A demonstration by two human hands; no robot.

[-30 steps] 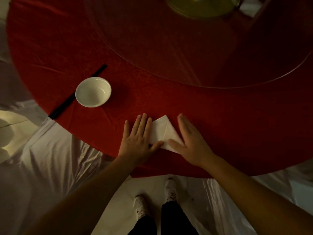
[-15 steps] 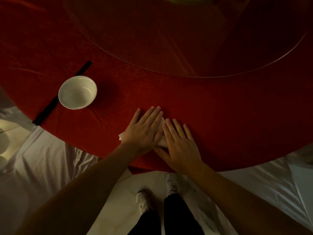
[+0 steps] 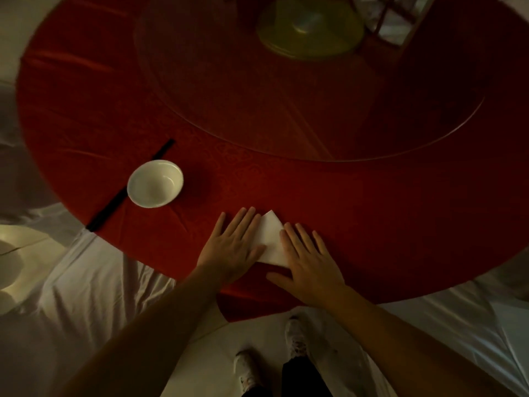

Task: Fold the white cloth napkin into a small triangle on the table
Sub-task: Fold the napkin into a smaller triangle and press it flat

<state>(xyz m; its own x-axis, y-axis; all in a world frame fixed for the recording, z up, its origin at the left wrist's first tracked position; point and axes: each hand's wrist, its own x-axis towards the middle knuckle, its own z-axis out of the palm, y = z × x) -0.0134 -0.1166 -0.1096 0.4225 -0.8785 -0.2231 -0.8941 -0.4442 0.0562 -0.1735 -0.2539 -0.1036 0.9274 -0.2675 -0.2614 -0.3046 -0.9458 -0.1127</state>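
Note:
The white cloth napkin (image 3: 271, 239) lies folded into a small pointed shape near the front edge of the round table with the red cloth (image 3: 372, 224). Its tip points away from me. My left hand (image 3: 234, 247) lies flat on the napkin's left side, fingers spread. My right hand (image 3: 309, 262) lies flat on its right side, fingertips on the cloth. Only the middle strip of the napkin shows between the two hands; the rest is hidden under the palms.
A white bowl (image 3: 155, 183) stands to the left, next to a black chopstick-like bar (image 3: 128, 187). A large glass turntable (image 3: 315, 81) covers the table's middle, with a yellowish dish (image 3: 310, 32) on it. White draped fabric (image 3: 71, 282) and my shoes (image 3: 294, 336) are below the table edge.
Half a second ago both hands lay close together over the napkin, hiding nearly all of it. They have slid apart, and the white pointed fold shows between them again.

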